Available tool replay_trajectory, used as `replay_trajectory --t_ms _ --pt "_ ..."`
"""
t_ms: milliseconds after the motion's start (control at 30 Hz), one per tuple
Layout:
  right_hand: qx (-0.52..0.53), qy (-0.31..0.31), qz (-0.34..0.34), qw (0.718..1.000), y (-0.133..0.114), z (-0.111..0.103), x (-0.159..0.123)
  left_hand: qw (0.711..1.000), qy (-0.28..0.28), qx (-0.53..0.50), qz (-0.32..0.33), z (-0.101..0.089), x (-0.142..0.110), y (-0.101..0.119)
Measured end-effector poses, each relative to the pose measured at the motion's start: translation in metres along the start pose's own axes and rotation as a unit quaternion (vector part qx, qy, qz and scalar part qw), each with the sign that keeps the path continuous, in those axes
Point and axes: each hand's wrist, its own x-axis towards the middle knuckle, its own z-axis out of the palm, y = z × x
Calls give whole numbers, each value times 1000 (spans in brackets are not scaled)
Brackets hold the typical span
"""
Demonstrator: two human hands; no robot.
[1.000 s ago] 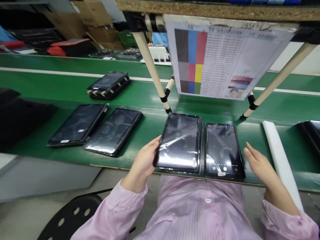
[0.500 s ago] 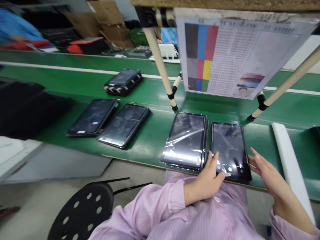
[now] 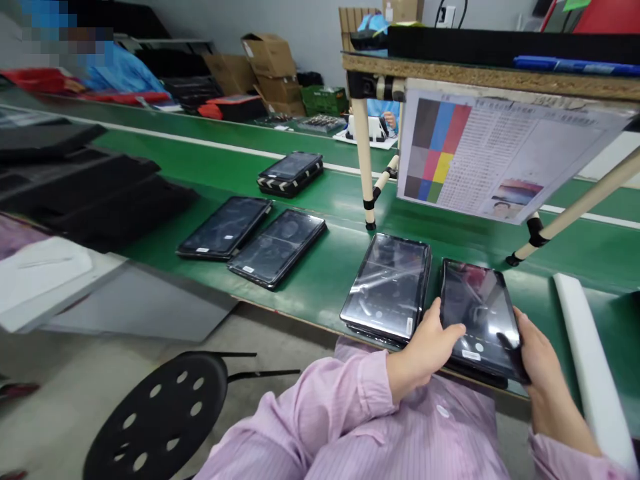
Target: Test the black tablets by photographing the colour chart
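A black tablet [image 3: 477, 310] with a lit screen and a small white label is gripped at its two sides between my hands, its near edge slightly raised off the green bench. My left hand [image 3: 431, 343] has its fingers along the left edge, thumb over the screen's border. On the right edge, my right hand [image 3: 537, 347] wraps round the lower corner, its fingertips partly hidden behind. Just left of my left hand lies a stack of tablets [image 3: 390, 283] in clear film. Something dark lies under the held tablet; I cannot make out what.
Two more tablet piles, one [image 3: 280, 247] beside another [image 3: 225, 227], lie left. A padded stack [image 3: 291, 173] sits behind them. A raised shelf [image 3: 480, 73] carries a printed chart [image 3: 500, 157]. A white foam strip [image 3: 593, 367] lies right; a black stool [image 3: 160, 413] stands below. Co-workers sit across.
My left hand has gone from the left tablet stack to the right tablet. Both hands have closed on that tablet and lifted it a little. The view has swung left and up.
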Motion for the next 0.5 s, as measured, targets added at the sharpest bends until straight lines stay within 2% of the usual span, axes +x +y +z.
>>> replay_trajectory --t_ms 100,200,233,300,433,500 --pt "16 87 -57 994 -10 15 -32 995 -2 50 92 -11 -10 4" --pt "135 87 -210 964 -36 33 -59 961 24 102 257 -32 -26 13" --pt "179 66 -240 952 -46 41 -64 945 45 116 304 -40 -30 18" --pt "249 -1 -250 936 -64 56 -65 911 96 153 371 -54 -35 27" --pt "322 -150 -178 918 -88 80 -50 837 164 256 456 -74 -38 44" --pt "333 -203 -155 908 -94 87 -43 797 193 315 477 -79 -38 50"
